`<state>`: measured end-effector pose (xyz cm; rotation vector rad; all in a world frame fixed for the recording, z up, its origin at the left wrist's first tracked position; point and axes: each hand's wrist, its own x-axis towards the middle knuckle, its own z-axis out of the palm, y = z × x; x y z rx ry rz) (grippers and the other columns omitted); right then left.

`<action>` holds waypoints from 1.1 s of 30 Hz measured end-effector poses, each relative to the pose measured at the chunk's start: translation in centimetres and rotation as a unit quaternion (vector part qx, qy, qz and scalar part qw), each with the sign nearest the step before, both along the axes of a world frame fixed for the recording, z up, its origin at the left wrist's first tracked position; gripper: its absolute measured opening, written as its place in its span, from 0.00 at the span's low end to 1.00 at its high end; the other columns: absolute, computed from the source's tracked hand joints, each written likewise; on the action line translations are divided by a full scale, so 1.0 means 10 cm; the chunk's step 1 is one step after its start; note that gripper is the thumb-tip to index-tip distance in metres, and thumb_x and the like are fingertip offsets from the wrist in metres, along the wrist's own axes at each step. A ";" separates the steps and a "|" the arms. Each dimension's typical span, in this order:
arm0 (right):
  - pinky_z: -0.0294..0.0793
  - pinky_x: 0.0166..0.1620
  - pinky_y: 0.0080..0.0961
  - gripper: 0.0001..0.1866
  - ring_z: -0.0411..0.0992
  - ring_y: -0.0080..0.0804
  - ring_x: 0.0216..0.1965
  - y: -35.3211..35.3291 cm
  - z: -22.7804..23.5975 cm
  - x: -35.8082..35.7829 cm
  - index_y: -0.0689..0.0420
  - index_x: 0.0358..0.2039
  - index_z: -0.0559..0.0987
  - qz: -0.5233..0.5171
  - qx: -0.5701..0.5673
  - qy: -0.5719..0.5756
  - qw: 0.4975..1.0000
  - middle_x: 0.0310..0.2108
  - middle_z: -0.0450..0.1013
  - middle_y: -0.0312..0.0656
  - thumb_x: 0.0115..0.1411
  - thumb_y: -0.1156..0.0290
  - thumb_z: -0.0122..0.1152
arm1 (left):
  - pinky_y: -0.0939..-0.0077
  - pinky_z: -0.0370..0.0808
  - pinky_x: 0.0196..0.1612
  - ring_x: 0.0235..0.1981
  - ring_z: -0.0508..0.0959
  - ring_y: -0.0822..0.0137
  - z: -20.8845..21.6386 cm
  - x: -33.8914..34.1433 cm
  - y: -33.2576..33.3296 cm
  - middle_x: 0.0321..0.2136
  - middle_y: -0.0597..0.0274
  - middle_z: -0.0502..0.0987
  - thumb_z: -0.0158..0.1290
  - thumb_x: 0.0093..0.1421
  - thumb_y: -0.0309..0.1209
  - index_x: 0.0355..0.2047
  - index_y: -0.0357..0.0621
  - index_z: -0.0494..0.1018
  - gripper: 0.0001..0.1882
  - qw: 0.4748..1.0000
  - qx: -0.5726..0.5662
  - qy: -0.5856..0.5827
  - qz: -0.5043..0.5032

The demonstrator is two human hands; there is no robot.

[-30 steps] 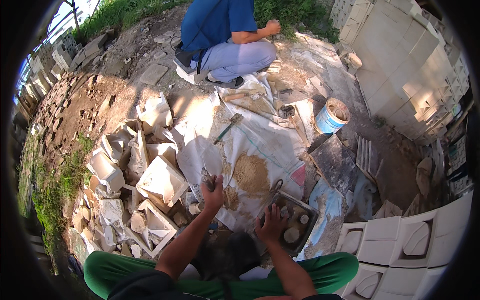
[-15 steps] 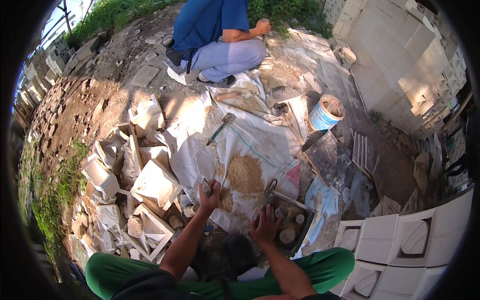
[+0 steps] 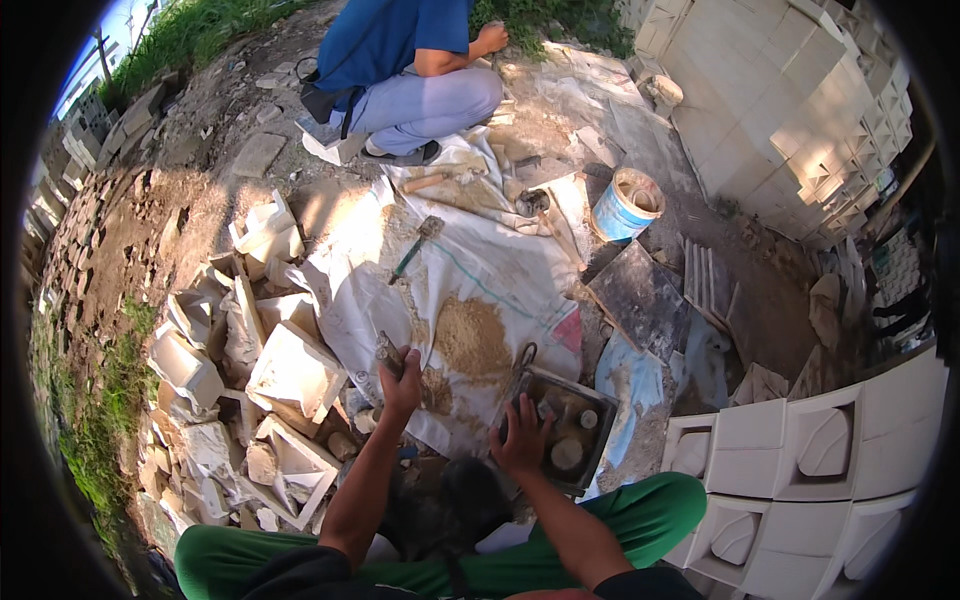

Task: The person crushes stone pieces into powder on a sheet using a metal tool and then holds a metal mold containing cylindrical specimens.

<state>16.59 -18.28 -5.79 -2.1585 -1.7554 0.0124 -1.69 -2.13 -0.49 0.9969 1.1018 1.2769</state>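
Observation:
My left hand [image 3: 403,385] is closed around a short hand tool [image 3: 387,352] with a grey, crusted end that points up and away; its exact kind does not show. Beside my right knee lies a dark rectangular metal mold [image 3: 608,405] with raised round and block shapes inside and a wire loop handle at its far left corner. My right hand [image 3: 521,440] rests over the mold's left edge with its fingers spread, holding nothing visible. A pile of tan sand-like powder [image 3: 470,337] lies on the white sheet [image 3: 350,262] ahead of my hands.
Broken white cast blocks [image 3: 296,370] heap up on the left. A green-handled hammer [image 3: 407,262], a blue-and-white bucket [image 3: 628,207] and a dark square board [image 3: 640,297] lie ahead. Finished blocks [image 3: 745,445] stand at right. Another person [image 3: 410,75] crouches at the far side.
The view has shifted slightly, moving the scene left and up. The tool in my left hand has tilted to the left. My right hand stays on the mold's edge.

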 end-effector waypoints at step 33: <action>0.40 0.62 0.60 0.28 0.57 0.43 0.60 -0.05 -0.19 0.00 0.51 0.53 0.66 -0.007 0.016 -0.018 1.000 0.61 0.55 0.47 0.51 0.58 0.54 | 0.80 0.50 0.16 0.12 0.54 0.79 0.59 -0.10 0.15 0.11 0.73 0.56 0.45 0.60 0.31 0.16 0.45 0.61 0.15 0.995 0.053 -0.022 -0.076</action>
